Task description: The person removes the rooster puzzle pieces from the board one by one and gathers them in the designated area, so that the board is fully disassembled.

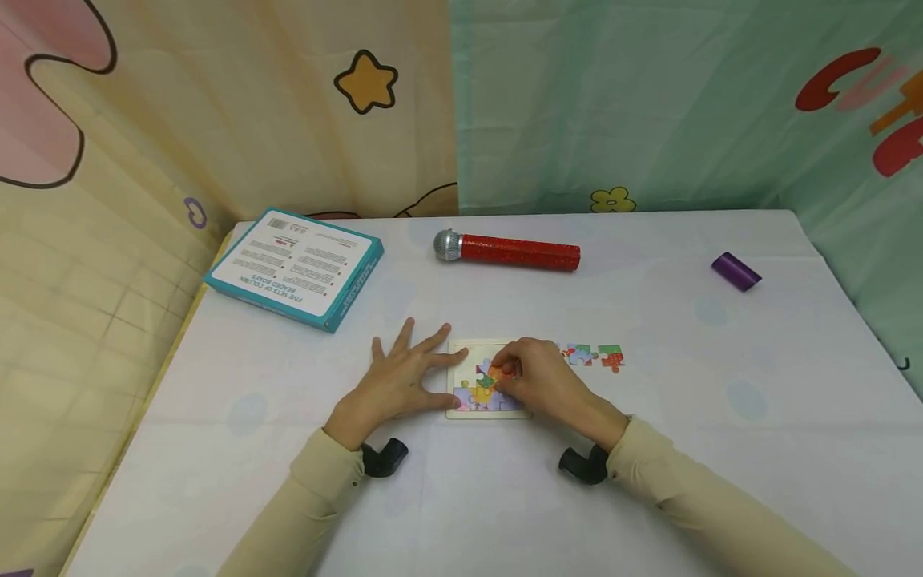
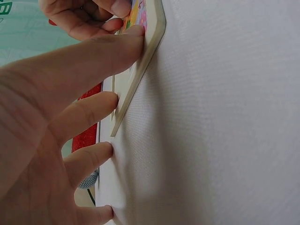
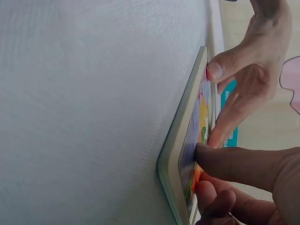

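A small jigsaw puzzle in a pale frame [image 1: 487, 416] lies on the table, its near part filled with colourful pieces. My left hand [image 1: 404, 377] is spread at its left side, with thumb and index finger resting on the frame and the other fingers on the cloth. My right hand [image 1: 542, 378] pinches an orange puzzle piece [image 1: 496, 373] between thumb and fingers, low over the puzzle; the fingers cover part of it. In the right wrist view, the right thumb [image 3: 220, 159] and fingertips meet at the puzzle surface.
Loose puzzle pieces [image 1: 579, 354] lie in a row to the right of the frame. Farther back are a blue-edged box [image 1: 296, 260], a red microphone [image 1: 515, 251] and a purple tube-like object [image 1: 735, 271]. Curtains stand behind the white table [image 1: 649, 497].
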Demonstrator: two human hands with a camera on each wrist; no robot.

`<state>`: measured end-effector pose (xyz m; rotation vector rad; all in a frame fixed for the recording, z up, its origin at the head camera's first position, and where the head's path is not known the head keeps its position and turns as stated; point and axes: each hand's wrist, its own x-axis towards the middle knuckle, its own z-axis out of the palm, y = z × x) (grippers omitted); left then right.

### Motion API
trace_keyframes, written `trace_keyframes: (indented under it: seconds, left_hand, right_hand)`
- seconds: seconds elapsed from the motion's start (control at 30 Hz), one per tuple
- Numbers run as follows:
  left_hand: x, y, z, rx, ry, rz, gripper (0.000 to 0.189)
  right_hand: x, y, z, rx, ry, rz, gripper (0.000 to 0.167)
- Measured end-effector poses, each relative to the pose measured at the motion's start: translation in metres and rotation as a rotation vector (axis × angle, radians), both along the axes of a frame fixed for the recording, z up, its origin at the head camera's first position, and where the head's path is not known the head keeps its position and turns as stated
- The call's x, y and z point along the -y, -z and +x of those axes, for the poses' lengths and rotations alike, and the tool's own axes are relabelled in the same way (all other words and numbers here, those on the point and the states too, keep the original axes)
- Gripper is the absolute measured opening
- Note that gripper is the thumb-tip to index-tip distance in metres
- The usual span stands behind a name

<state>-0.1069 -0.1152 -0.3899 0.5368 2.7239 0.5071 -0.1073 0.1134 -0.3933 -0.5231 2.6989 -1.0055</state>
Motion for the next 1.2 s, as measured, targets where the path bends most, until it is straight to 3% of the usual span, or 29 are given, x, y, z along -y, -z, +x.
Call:
trace_keyframes:
  seconds: [0.67, 0.9, 1.2]
  left_hand:
    - [0.0, -0.001, 0.0, -0.019, 0.007, 0.008, 0.071]
    - [0.0, -0.001, 0.001, -0.019, 0.006, 0.01, 0.071]
    - [0.0, -0.002, 0.002, -0.01, 0.0, 0.018, 0.071]
  right_hand:
    - [-0.002, 0.002, 0.003, 0.006, 0.014, -0.105, 0.018]
    - [-0.004, 0.005, 0.004, -0.003, 0.022, -0.149, 0.011]
    - [-0.015, 0.0, 0.001, 0.13, 0.053, -0.283, 0.007]
